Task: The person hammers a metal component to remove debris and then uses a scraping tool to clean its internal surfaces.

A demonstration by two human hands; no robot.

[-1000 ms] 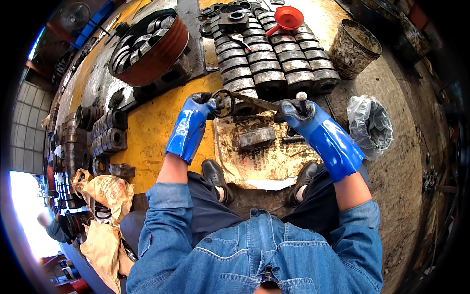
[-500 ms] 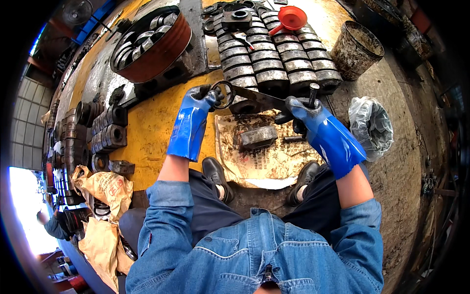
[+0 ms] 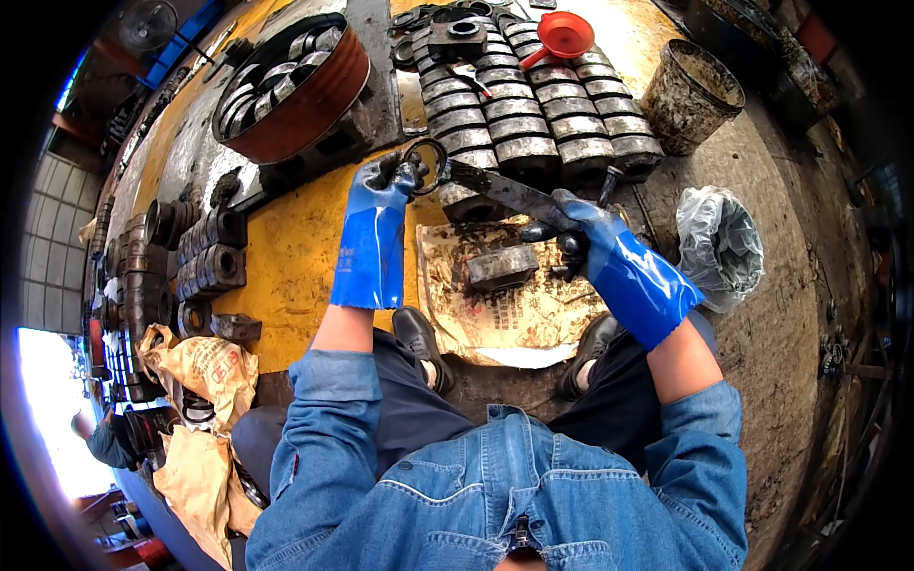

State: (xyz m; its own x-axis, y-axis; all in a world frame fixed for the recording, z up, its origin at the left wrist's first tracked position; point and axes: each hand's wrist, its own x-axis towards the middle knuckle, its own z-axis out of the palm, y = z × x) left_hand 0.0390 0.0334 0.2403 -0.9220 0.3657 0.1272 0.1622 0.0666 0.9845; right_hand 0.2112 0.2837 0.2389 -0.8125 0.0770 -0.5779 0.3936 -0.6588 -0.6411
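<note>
Both my hands wear blue rubber gloves with blackened fingers. My left hand is closed on a thin dark metal ring, held up to its right. My right hand grips a long flat metal blade, its kind unclear, slanting up toward the left. The blade's far end meets or overlaps the ring's edge. A short dark rod sticks up beside my right hand; whether I hold it cannot be made out. Below the blade, a grimy metal block lies on a stained paper sack.
Rows of ring-shaped metal parts stand ahead, with a red funnel on top. A rusty drum section holds more rings. A dirty bucket and a plastic-lined container stand right. Metal blocks and paper bags are left.
My right hand has shifted slightly left and turned, so more of the blade's flat face shows. The rod beside it has tilted. The ring has moved up a little in my left hand.
</note>
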